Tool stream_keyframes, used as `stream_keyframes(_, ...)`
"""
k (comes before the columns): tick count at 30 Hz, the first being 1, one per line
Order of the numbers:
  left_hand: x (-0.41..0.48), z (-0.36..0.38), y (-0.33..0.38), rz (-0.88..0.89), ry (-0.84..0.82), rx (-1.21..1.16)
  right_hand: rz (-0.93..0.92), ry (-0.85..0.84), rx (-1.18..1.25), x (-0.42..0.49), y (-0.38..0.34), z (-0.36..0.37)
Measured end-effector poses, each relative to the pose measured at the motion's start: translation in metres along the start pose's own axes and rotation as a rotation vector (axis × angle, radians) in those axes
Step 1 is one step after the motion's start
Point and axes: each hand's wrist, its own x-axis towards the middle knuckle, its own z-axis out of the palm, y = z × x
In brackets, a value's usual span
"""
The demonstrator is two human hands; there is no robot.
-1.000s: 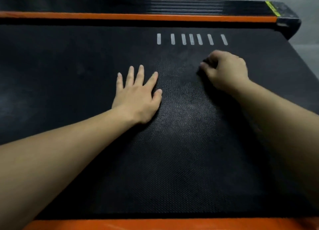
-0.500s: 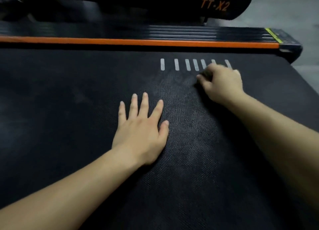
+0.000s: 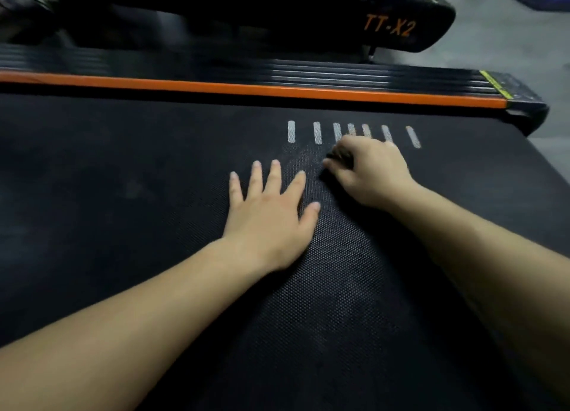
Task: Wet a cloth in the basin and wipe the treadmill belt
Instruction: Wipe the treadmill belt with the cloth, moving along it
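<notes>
We are mid-wipe. Our right hand (image 3: pixel 373 173) has its fingers clenched on what looks like a dark cloth (image 3: pixel 334 155), pressed to the belt (image 3: pixel 123 194) beside the white stripes (image 3: pixel 291 131). Our left hand (image 3: pixel 268 213) lies flat on the belt, fingers spread. Judging by the dull smudges to the left, most of the belt seems unwiped; no basin shows.

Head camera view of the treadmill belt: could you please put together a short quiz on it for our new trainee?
1. True or false: the left hand lies flat on the treadmill belt, fingers spread.
2. Which hand curls round the dark cloth? A) left hand B) right hand
3. Fill in: the orange lettering on the black housing reads ____.
Key: 1 true; 2 B; 3 TT-X2.
</notes>
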Motion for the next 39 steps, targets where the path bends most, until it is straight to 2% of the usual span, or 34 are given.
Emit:
stream_keyframes(1, 0.008, 0.001, 0.002, -0.009, 0.007, -0.001, -0.026, -0.03, 0.001, 0.002, 0.004, -0.005)
stream_keyframes(3, 0.014, 0.005, 0.006, -0.008, 0.017, 0.022, 0.037, -0.026, -0.024, 0.02, 0.028, -0.008)
stream_keyframes(6, 0.011, 0.013, 0.006, 0.007, 0.051, 0.026, 0.316, 0.051, -0.037, 0.055, 0.052, -0.004)
stream_keyframes(7, 0.011, 0.013, 0.005, 0.006, 0.057, 0.023, 0.352, 0.073, -0.029, 0.067, 0.047, 0.002)
stream_keyframes(11, 0.014, 0.01, 0.005, 0.002, 0.064, 0.042, 0.161, 0.062, -0.012, 0.089, -0.003, 0.029)
stream_keyframes(13, 0.014, 0.011, 0.005, 0.006, 0.067, 0.043, 0.088, 0.062, -0.017, 0.091, -0.002, 0.03)
stream_keyframes(15, 0.013, 0.01, 0.004, 0.007, 0.071, 0.038, 0.11, 0.058, -0.054, 0.093, 0.021, 0.021)
stream_keyframes(18, 0.013, 0.01, 0.005, 0.01, 0.072, 0.036, 0.279, 0.057, -0.085, 0.095, 0.061, 0.0)
stream_keyframes(20, 0.012, 0.01, 0.004, 0.01, 0.074, 0.036, 0.332, 0.057, -0.049, 0.089, 0.062, -0.005)
stream_keyframes(24, 0.013, 0.01, 0.005, 0.006, 0.071, 0.043, 0.104, 0.051, -0.015, 0.064, 0.031, 0.01)
stream_keyframes(26, 0.012, 0.009, 0.005, 0.006, 0.074, 0.037, 0.064, 0.047, -0.035, 0.064, 0.037, 0.006)
stream_keyframes(29, 0.012, 0.009, 0.005, 0.009, 0.072, 0.031, 0.309, 0.078, -0.111, 0.081, 0.074, -0.009)
stream_keyframes(31, 0.012, 0.009, 0.005, 0.008, 0.076, 0.034, 0.463, 0.11, -0.079, 0.084, 0.086, -0.014)
stream_keyframes(33, 0.013, 0.01, 0.005, 0.012, 0.08, 0.033, 0.43, 0.086, -0.054, 0.08, 0.078, -0.01)
stream_keyframes(37, 0.013, 0.011, 0.004, 0.011, 0.079, 0.028, 0.177, 0.001, -0.023, 0.037, 0.062, -0.008)
stream_keyframes(39, 0.013, 0.01, 0.004, 0.012, 0.08, 0.028, 0.174, -0.006, -0.065, 0.028, 0.075, -0.019)
